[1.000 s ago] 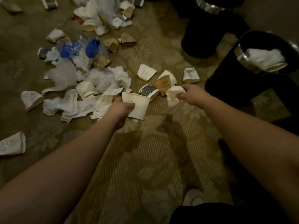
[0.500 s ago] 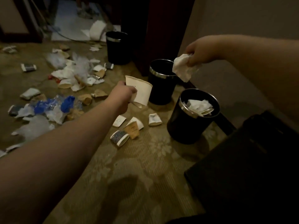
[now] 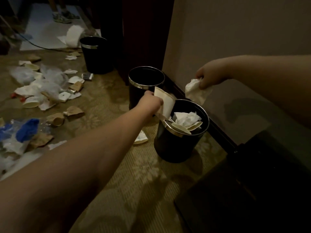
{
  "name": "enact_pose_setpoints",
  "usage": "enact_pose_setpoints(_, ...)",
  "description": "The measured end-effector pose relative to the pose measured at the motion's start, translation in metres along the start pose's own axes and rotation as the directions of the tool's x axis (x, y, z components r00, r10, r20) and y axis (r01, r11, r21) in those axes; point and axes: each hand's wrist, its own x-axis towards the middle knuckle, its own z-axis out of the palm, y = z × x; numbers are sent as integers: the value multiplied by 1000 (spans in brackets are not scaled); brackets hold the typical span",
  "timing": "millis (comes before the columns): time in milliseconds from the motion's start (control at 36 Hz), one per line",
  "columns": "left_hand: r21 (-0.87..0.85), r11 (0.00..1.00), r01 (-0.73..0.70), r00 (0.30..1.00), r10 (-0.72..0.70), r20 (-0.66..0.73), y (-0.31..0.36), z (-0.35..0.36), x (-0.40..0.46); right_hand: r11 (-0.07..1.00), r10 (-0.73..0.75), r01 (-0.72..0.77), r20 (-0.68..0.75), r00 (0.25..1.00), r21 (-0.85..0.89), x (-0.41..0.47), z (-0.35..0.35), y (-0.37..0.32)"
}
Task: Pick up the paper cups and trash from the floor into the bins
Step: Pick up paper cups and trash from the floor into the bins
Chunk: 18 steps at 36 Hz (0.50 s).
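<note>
**Disposal in progress at the nearest bin**

The left hand point(image 3: 149, 102) is gripping a flattened white paper cup point(image 3: 165, 103), its lower edge crossing the rim of the nearest black cylindrical bin with a chrome rim point(image 3: 176, 145). The right hand point(image 3: 210, 78) is pinching a crumpled white tissue point(image 3: 196, 93) above the far rim. Recommendation: centre both over the opening before releasing, as the bin is filling near the top.

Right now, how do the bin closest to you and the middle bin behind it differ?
The closest bin holds crumpled tissue and flattened cups up near its rim; the middle bin looks dark inside, with nothing visible. The left hand holds a paper cup over the closest bin's edge, and the right hand dangles a tissue above it; nothing hangs over the middle bin. Both are black, round and metal-rimmed.
</note>
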Motion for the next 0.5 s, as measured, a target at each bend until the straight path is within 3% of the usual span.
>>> enact_pose_setpoints(278, 389, 914, -111, 994, 106, 35, 0, 67, 60, 998, -55, 59, 132, 990, -26, 54, 66, 32)
enact_pose_setpoints(500, 600, 780, -181, 983, 167, 79, -10, 90, 91, 994, -112, 111, 111, 988, 15, 79, 98, 39)
